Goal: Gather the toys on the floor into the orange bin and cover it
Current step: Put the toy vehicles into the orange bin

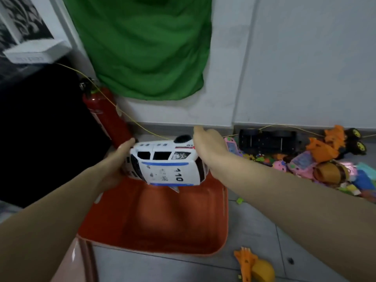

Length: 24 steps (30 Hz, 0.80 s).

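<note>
An orange toy (253, 265) lies on the floor (264, 224) beside the open orange bin (154, 218). Above the bin's far edge, the left hand (117, 159) and right hand (209, 147) hold a white police car (166, 161) tilted between them, fingers wrapped on its ends. Farther right, a toy pile (317, 159) sits against the wall.

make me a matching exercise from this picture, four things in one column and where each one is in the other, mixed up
1. toy police car
2. orange bin
3. fire extinguisher
4. green cloth

A. hanging on the wall
B. held between both hands
C. open on the floor below the hands
D. leaning at the back left

Pairs: 1-B, 2-C, 3-D, 4-A
</note>
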{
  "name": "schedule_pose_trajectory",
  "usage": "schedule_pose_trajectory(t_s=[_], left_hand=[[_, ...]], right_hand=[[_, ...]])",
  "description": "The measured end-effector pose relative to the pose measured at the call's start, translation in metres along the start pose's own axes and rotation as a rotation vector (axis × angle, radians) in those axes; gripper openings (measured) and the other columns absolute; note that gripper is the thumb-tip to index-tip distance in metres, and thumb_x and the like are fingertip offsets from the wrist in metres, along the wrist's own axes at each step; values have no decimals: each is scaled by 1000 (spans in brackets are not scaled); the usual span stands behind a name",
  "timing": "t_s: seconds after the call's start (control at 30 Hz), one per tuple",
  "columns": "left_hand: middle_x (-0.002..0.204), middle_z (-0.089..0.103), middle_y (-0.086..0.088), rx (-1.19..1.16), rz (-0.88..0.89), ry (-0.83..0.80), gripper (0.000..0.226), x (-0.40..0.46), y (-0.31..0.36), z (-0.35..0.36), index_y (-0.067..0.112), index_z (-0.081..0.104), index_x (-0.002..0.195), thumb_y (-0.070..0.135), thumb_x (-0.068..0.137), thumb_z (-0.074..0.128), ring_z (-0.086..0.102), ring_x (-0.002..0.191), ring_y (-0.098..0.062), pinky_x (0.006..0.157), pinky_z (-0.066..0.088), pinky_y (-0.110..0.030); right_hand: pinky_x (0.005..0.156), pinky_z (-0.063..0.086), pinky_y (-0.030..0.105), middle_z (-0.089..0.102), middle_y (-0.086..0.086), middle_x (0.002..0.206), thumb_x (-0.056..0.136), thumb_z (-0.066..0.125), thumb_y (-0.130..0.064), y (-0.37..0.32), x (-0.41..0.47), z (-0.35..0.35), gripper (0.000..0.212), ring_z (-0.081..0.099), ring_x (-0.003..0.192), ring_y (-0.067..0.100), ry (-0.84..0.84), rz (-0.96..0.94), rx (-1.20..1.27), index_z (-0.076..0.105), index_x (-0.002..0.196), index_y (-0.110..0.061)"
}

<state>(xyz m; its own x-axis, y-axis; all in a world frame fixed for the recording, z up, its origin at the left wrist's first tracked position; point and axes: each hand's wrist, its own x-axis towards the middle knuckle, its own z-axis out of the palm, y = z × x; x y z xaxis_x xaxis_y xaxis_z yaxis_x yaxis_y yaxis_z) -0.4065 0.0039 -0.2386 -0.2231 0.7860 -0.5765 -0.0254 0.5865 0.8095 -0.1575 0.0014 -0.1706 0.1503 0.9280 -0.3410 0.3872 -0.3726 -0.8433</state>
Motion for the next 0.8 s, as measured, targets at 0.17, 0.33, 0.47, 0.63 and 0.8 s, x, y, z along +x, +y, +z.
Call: schedule_pose_trajectory(t_s=[0.17,0.33,0.47,0.63,0.8], left_hand=[[123,63,-6,-51,-96,94,103,35,-40,9,13,42,130,64,52,87,67,104,-27,93,52,-50],[113,65,-15,-165,-51,181,86,50,-56,22,12,41,126,40,61,90,69,96,-32,83,57,-53],[116,66,-18,-80,-128,138,101,65,-72,25,6,44,132,37,50,94,70,86,-30,55,56,-36],[122,60,-17,41,-221,112,94,80,-85,39,6,43,133,19,54,92,67,92,-30,56,56,-37],[114,62,-12,248,-301,144,110,78,-75,43,10,46,130,40,34,90,67,82,-32,58,53,-47]], right_hand=[[101,37,42,56,23,131,101,20,-32,28,18,29,51,50,120,38,-16,55,-181,57,121,-3],[105,37,44,59,22,127,104,18,-37,58,30,51,59,51,120,39,-42,99,-241,61,117,0],[106,37,41,59,25,127,102,21,-47,82,39,61,67,51,121,39,5,114,-227,61,121,3],[98,37,37,56,21,129,101,35,-42,107,37,80,52,50,120,36,-22,69,-230,56,123,-1],[95,40,37,59,20,125,100,36,-41,106,44,76,47,52,117,36,-52,58,-256,57,121,-5]])
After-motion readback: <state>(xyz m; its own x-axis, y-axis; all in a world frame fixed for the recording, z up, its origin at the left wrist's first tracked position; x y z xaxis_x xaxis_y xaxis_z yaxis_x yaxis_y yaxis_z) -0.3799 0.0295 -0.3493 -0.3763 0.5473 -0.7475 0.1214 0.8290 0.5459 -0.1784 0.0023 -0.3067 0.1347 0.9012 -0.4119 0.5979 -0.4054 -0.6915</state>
